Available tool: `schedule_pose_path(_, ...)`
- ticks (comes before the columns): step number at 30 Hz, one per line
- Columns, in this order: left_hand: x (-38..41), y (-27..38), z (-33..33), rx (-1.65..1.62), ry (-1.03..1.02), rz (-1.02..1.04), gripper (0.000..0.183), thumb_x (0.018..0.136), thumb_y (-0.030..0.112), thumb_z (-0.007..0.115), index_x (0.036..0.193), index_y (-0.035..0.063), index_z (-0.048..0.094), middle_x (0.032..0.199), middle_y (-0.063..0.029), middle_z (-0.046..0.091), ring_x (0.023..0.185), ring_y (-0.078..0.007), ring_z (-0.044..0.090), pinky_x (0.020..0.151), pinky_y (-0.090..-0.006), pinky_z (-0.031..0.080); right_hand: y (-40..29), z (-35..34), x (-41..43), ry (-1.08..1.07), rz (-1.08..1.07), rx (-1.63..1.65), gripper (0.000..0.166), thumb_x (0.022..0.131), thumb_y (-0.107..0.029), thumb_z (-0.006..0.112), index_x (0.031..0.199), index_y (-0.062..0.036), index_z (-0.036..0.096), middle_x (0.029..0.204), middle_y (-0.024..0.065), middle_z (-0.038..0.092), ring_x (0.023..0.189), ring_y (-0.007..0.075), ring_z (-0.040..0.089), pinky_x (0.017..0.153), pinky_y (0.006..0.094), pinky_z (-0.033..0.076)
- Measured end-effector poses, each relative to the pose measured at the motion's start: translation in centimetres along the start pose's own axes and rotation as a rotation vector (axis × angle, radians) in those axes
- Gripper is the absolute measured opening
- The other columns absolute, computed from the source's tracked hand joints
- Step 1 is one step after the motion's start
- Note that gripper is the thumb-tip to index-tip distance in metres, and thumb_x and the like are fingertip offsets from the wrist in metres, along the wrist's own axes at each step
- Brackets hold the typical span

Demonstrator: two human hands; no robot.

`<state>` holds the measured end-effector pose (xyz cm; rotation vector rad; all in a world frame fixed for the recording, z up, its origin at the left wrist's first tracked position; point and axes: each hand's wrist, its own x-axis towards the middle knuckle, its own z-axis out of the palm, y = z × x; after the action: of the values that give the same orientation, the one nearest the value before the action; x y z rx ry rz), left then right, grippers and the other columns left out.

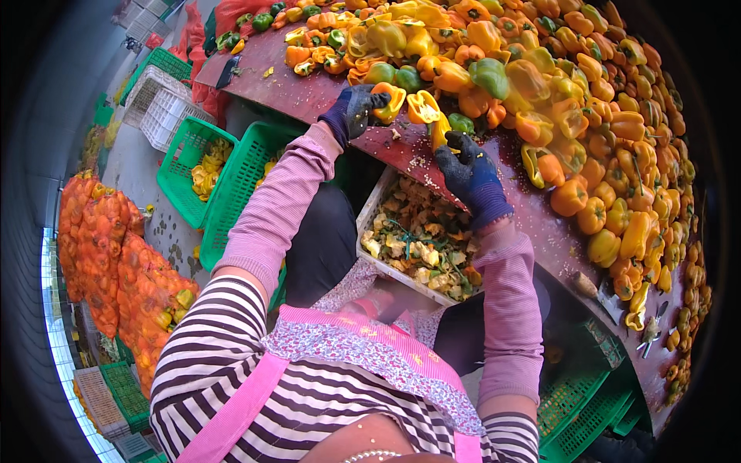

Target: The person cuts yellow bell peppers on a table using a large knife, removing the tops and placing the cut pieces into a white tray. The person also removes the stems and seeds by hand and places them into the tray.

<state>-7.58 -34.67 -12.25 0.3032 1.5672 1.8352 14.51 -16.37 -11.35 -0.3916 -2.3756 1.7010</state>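
My left hand [354,111], in a dark knit glove, is closed on a yellow-orange bell pepper piece [391,103] above the table edge. My right hand [466,168], gloved alike, has its thumb and fingers on a narrow yellow pepper piece [440,131]. Between the hands is an opened yellow pepper piece [424,107] showing pale seeds and core; whether a hand touches it, I cannot tell. Just beyond lie a green pepper [408,78] and a large heap of yellow and orange bell peppers [538,81], some cut open, on the red tabletop [379,139].
Below the table edge, a white crate [382,261] holds pepper cores and scraps. Green crates [186,199] with yellow pieces stand at left, beside full orange mesh sacks [147,289]. A wooden-handled blade [586,285] lies at right on the table. More green crates [573,399] stand beneath.
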Motion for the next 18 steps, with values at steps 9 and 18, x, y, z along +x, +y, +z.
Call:
schedule_pose_path(9, -3.7, -0.2, 10.9, 0.225, -0.278, 0.376, 0.048, 0.097, 0.028, 0.068, 0.135, 0.0027, 0.053, 0.121, -0.0048, 0.06, 0.106, -0.0147, 0.061, 0.093, -0.03, 0.051, -0.5, -0.5, 1.3, 0.107, -0.073, 0.578, 0.046, 0.095, -0.012, 0.068, 0.138, -0.0038, 0.054, 0.124, 0.0057, 0.063, 0.105, 0.0135, 0.063, 0.085, 0.0266, 0.054)
schedule_pose_path(18, -3.4, -2.1, 12.3, 0.236, -0.214, 0.28, 0.047, 0.096, 0.035, 0.07, 0.125, 0.0039, 0.051, 0.107, -0.0037, 0.061, 0.093, -0.0109, 0.06, 0.078, -0.0263, 0.054, 1.1, 1.0, 1.4, 0.363, -0.213, -0.036, 0.045, 0.093, -0.013, 0.067, 0.134, -0.0019, 0.054, 0.12, 0.0089, 0.064, 0.104, 0.0156, 0.064, 0.089, 0.0304, 0.054)
